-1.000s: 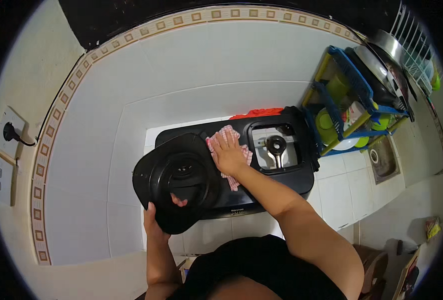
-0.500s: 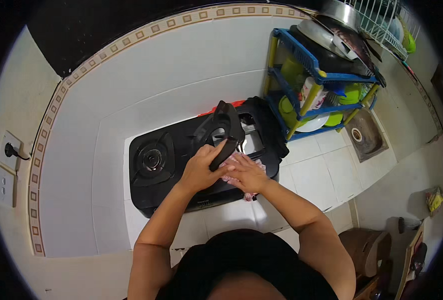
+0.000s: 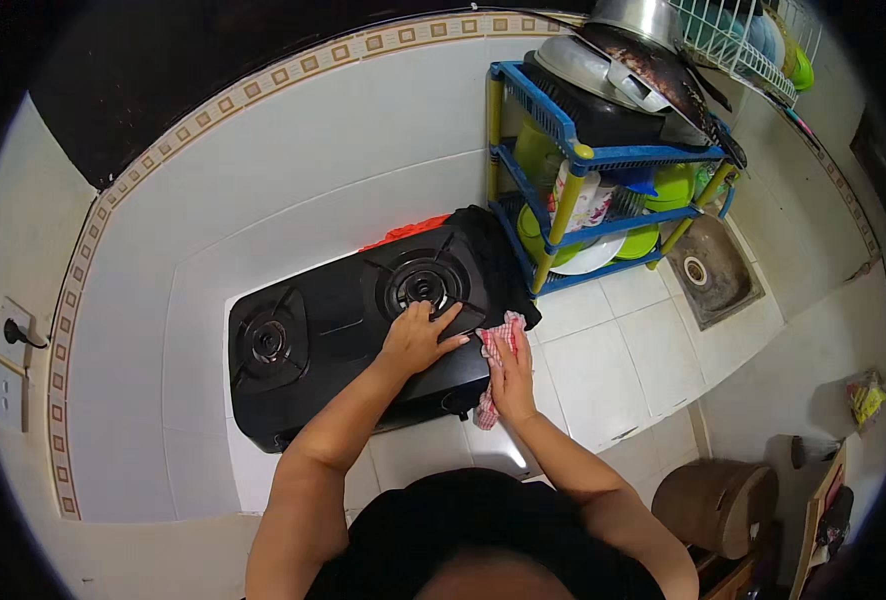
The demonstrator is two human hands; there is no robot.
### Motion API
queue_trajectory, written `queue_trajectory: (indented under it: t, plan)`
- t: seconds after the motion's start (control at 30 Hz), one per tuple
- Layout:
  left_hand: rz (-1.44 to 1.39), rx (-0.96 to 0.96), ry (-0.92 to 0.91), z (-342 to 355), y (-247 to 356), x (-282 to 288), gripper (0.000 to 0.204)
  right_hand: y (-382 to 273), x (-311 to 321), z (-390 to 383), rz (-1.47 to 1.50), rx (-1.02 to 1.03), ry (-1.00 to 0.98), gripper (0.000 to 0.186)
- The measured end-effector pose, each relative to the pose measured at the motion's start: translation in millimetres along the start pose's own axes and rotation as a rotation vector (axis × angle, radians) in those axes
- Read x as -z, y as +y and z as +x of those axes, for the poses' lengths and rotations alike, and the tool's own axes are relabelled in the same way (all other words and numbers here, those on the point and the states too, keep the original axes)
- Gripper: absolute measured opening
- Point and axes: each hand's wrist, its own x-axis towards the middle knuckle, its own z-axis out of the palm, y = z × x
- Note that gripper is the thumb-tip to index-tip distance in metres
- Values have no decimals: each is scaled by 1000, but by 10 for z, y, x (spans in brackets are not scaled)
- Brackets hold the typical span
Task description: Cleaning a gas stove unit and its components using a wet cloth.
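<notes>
A black two-burner gas stove (image 3: 338, 370) stands on the white tiled counter. The pan support (image 3: 431, 262) lies flat around its right burner. My left hand (image 3: 415, 342) reaches over the front of that burner with fingers apart, the fingertips at the support's near edge. At the stove's right edge, my right hand (image 3: 512, 385) holds a bunched red-and-white checked cloth (image 3: 490, 408) against the side. Part of the cloth is hidden under the fingers. On the left burner sits a second pan support (image 3: 298, 325).
A blue-and-yellow plastic rack (image 3: 563, 140) with dishes and pans stands beyond the stove's right end. Dark cloth (image 3: 503, 255) lies between stove and rack, and something red (image 3: 408, 231) behind the stove. A sink (image 3: 728, 290) is set in the counter at right.
The right pan support, held tilted up by my left hand before, now lies on the burner. My left hand's fingers have spread, and my right hand has moved with the cloth to the stove's right edge.
</notes>
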Motion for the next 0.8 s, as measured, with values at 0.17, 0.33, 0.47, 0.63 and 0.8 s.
queue_trajectory:
  t: [0.17,0.33,0.47,0.63,0.8]
  plan:
    - [-39,29,-115,50,-4,-146,57,30,24,-142,131,-135,34,49]
    - [-18,56,-144,24,-21,-135,57,12,46,-188,169,-175,1,50]
    - [-25,75,-126,11,29,-157,56,12,50,-182,156,-172,-2,50]
    - [-75,82,-105,20,15,-137,55,12,35,-163,144,-166,-10,50]
    - [-110,72,-150,31,-21,-113,57,3,56,-100,121,-148,-22,48]
